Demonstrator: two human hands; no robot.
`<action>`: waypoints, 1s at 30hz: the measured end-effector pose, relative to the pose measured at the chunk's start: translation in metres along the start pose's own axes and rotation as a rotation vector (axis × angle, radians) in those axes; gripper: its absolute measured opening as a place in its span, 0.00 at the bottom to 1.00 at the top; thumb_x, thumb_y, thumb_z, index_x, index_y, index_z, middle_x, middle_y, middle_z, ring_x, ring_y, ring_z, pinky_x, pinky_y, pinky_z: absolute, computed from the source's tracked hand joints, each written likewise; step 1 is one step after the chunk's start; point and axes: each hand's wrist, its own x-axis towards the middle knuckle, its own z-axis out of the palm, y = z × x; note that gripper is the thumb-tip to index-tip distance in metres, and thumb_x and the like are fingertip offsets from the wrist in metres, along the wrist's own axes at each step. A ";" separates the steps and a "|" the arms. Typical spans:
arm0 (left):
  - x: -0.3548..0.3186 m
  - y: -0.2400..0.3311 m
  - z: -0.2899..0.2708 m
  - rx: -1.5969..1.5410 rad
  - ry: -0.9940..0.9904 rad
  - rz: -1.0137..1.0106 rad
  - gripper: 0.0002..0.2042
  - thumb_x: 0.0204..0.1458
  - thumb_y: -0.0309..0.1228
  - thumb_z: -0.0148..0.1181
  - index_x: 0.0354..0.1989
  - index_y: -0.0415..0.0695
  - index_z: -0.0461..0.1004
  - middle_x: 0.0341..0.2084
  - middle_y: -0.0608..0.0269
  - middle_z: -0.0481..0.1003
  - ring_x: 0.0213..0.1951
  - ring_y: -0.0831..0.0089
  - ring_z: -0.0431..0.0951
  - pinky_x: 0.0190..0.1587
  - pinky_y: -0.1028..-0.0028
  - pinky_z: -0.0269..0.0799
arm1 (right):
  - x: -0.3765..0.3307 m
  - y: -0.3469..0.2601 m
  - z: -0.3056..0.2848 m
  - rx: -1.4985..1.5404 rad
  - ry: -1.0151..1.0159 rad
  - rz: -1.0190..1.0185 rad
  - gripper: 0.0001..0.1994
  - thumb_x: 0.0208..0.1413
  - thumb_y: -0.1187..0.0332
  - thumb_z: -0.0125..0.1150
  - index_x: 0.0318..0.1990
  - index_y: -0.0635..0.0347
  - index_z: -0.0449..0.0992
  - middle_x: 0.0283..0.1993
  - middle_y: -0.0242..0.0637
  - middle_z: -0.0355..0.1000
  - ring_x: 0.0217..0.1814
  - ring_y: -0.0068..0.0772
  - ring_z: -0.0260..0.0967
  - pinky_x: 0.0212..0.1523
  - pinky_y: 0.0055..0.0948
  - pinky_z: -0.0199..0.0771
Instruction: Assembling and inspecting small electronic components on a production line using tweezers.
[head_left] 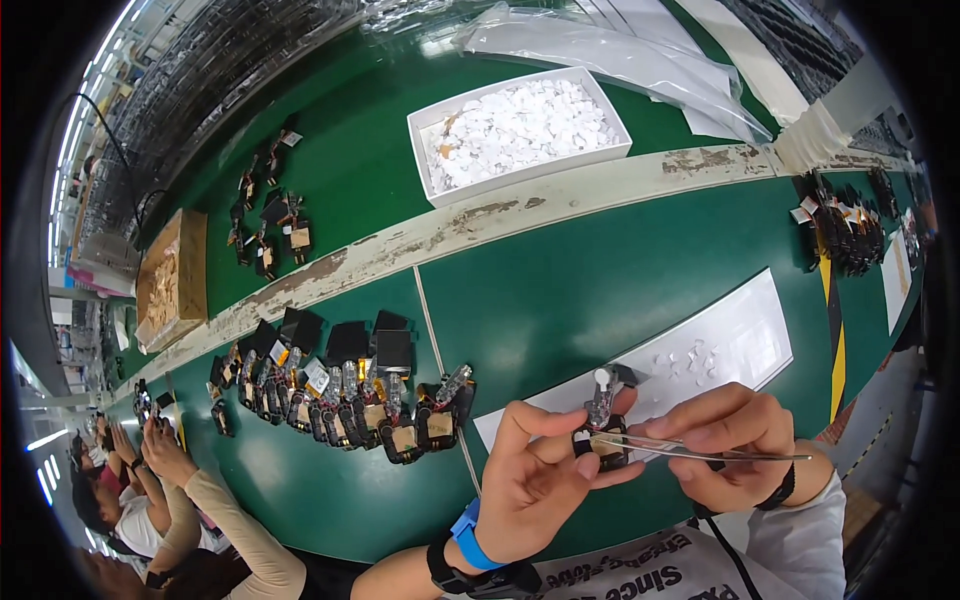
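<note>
Your left hand [535, 485] pinches the black assembly [608, 460] above the counter [540, 290], right hand [735, 440] fingers squeeze the tweezers [752, 456] against it; probably light, rigid (clear stem [601, 405] looks fragile), so grip the black body's sides.
</note>
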 end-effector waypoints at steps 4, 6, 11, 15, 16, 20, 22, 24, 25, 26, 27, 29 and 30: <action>0.000 0.002 0.001 -0.016 0.042 -0.030 0.16 0.55 0.13 0.38 0.48 0.46 0.52 0.53 0.34 0.63 0.62 0.47 0.56 0.53 0.50 0.70 | 0.005 0.000 -0.002 -0.040 -0.055 0.018 0.15 0.50 0.85 0.52 0.44 0.66 0.59 0.46 0.57 0.64 0.48 0.54 0.71 0.50 0.40 0.76; 0.001 0.001 0.000 -0.016 0.038 -0.023 0.16 0.55 0.13 0.38 0.48 0.46 0.52 0.52 0.36 0.65 0.62 0.47 0.55 0.53 0.50 0.70 | 0.005 -0.001 -0.001 -0.051 -0.066 0.025 0.15 0.50 0.85 0.52 0.43 0.66 0.58 0.46 0.57 0.64 0.48 0.53 0.71 0.51 0.40 0.76; 0.003 0.000 -0.003 -0.040 0.034 -0.004 0.15 0.55 0.13 0.39 0.47 0.45 0.53 0.50 0.41 0.68 0.62 0.47 0.55 0.52 0.50 0.70 | 0.004 0.001 0.001 -0.071 -0.061 0.007 0.14 0.51 0.84 0.52 0.43 0.65 0.57 0.46 0.57 0.64 0.49 0.54 0.70 0.52 0.41 0.75; 0.002 0.000 -0.003 -0.072 0.060 -0.016 0.15 0.55 0.13 0.39 0.47 0.45 0.54 0.49 0.43 0.69 0.62 0.47 0.54 0.51 0.50 0.71 | 0.007 0.003 0.003 -0.079 -0.060 -0.011 0.14 0.51 0.84 0.52 0.43 0.66 0.57 0.45 0.56 0.64 0.50 0.54 0.70 0.53 0.42 0.74; 0.002 0.000 -0.003 -0.080 0.068 -0.018 0.15 0.55 0.13 0.39 0.48 0.45 0.54 0.49 0.44 0.70 0.62 0.47 0.54 0.51 0.50 0.71 | 0.007 0.004 0.004 -0.052 -0.045 -0.024 0.14 0.51 0.84 0.52 0.43 0.66 0.57 0.45 0.56 0.64 0.50 0.54 0.70 0.53 0.42 0.74; 0.003 -0.003 -0.004 -0.084 0.076 -0.008 0.15 0.55 0.13 0.39 0.48 0.44 0.54 0.49 0.45 0.70 0.62 0.47 0.54 0.51 0.50 0.72 | 0.007 0.003 0.003 -0.091 -0.067 -0.029 0.14 0.52 0.84 0.51 0.43 0.66 0.57 0.45 0.57 0.63 0.50 0.54 0.70 0.53 0.43 0.74; 0.002 -0.002 -0.003 -0.088 0.094 -0.008 0.15 0.55 0.13 0.39 0.48 0.43 0.54 0.49 0.45 0.70 0.62 0.47 0.54 0.51 0.51 0.72 | 0.007 0.004 0.004 -0.085 -0.065 -0.020 0.14 0.52 0.84 0.51 0.43 0.66 0.57 0.46 0.57 0.63 0.50 0.54 0.70 0.53 0.43 0.74; 0.002 -0.003 -0.003 -0.078 0.094 -0.004 0.15 0.55 0.13 0.39 0.48 0.43 0.54 0.49 0.45 0.70 0.62 0.47 0.55 0.51 0.52 0.72 | 0.005 0.006 0.006 -0.090 -0.061 -0.010 0.14 0.52 0.84 0.51 0.44 0.66 0.57 0.46 0.57 0.63 0.50 0.54 0.70 0.53 0.43 0.74; 0.003 -0.003 -0.003 -0.066 0.096 -0.001 0.15 0.55 0.13 0.39 0.48 0.43 0.54 0.49 0.45 0.70 0.62 0.47 0.55 0.51 0.52 0.72 | 0.003 0.011 0.011 -0.066 0.035 -0.039 0.16 0.47 0.84 0.57 0.44 0.66 0.62 0.46 0.55 0.66 0.48 0.50 0.72 0.47 0.37 0.76; 0.003 -0.003 -0.002 -0.070 0.095 0.000 0.15 0.55 0.13 0.39 0.48 0.43 0.54 0.49 0.45 0.70 0.62 0.47 0.55 0.51 0.52 0.72 | 0.002 0.013 0.014 -0.043 0.131 -0.066 0.19 0.43 0.85 0.63 0.44 0.65 0.67 0.46 0.54 0.70 0.46 0.47 0.74 0.41 0.31 0.78; 0.003 -0.003 -0.002 -0.069 0.092 0.004 0.15 0.55 0.13 0.39 0.48 0.43 0.54 0.49 0.44 0.69 0.62 0.47 0.55 0.51 0.53 0.72 | 0.002 0.013 0.015 -0.046 0.128 -0.065 0.19 0.43 0.85 0.63 0.44 0.65 0.67 0.46 0.54 0.70 0.46 0.47 0.74 0.41 0.31 0.78; 0.003 -0.003 -0.002 -0.069 0.093 0.010 0.15 0.55 0.13 0.38 0.48 0.43 0.54 0.50 0.44 0.69 0.62 0.48 0.55 0.51 0.54 0.72 | 0.002 0.014 0.016 -0.061 0.146 -0.065 0.19 0.43 0.85 0.63 0.44 0.65 0.66 0.45 0.53 0.70 0.45 0.45 0.74 0.41 0.31 0.78; 0.003 -0.002 -0.002 -0.066 0.098 0.004 0.15 0.55 0.13 0.38 0.48 0.43 0.54 0.50 0.43 0.68 0.62 0.48 0.56 0.51 0.53 0.72 | 0.003 0.015 0.016 -0.060 0.143 -0.065 0.19 0.43 0.85 0.63 0.44 0.65 0.66 0.45 0.53 0.70 0.45 0.45 0.74 0.41 0.31 0.78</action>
